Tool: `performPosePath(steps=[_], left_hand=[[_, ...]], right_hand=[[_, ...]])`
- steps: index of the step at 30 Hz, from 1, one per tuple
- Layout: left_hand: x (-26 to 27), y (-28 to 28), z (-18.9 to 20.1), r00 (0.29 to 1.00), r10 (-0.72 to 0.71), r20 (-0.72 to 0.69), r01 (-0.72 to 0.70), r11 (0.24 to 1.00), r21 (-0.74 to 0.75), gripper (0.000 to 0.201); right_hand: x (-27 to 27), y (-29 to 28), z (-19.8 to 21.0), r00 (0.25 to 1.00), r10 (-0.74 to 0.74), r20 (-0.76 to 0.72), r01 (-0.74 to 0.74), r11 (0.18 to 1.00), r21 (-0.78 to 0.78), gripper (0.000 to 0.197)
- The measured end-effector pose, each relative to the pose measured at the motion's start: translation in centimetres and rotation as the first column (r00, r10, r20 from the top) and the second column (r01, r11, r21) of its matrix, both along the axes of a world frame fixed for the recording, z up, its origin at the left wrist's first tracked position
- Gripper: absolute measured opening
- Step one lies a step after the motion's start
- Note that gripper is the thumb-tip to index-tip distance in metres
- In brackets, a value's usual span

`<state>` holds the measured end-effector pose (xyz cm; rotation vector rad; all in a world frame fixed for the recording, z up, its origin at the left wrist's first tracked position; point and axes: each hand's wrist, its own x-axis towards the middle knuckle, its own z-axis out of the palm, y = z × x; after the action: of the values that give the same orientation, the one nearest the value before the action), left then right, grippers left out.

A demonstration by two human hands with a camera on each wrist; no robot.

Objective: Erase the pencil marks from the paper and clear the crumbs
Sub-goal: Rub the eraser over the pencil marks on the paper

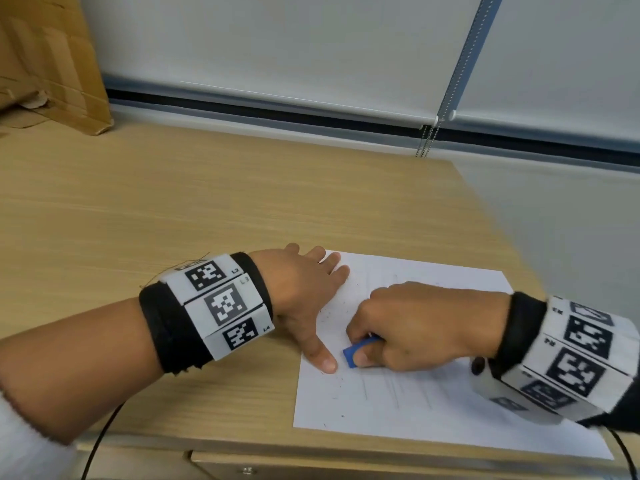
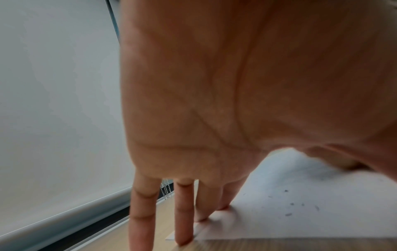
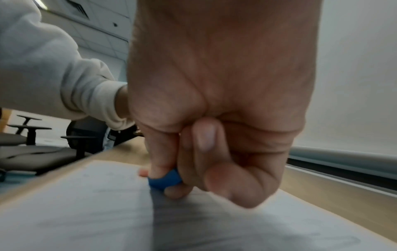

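Eraser [image 1: 357, 351] mostly hidden (pencil marks perhaps blurred)

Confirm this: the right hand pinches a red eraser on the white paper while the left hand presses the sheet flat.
Wrong on colour: the head view shows the right hand pinching a blue rectangular eraser, not a red one. It is on the white paper sheet, and the left hand presses the sheet flat.

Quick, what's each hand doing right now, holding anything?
Left hand: open, fingers flat, pressing down the paper.
Right hand: closed around a blue eraser, pinching it against the paper.
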<state>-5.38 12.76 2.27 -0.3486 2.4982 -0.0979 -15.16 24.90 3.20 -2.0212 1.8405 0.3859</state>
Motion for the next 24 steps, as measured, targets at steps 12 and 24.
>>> performPosePath(steps=[12,24], left_hand=[[0.0,0.0,0.0,1.0,-0.007,-0.002,0.007,1.0,-0.007,0.133],[0.0,0.1,0.1,1.0,-0.008,0.006,0.008,0.999,-0.031,0.132]], right_hand=[[-1.3,-1.4,-0.2,0.996,-0.086,-0.019,0.084,0.992,-0.092,0.033],[-1.6,-0.5,-0.8,0.994,-0.109,0.016,0.11,0.99,-0.087,0.037]])
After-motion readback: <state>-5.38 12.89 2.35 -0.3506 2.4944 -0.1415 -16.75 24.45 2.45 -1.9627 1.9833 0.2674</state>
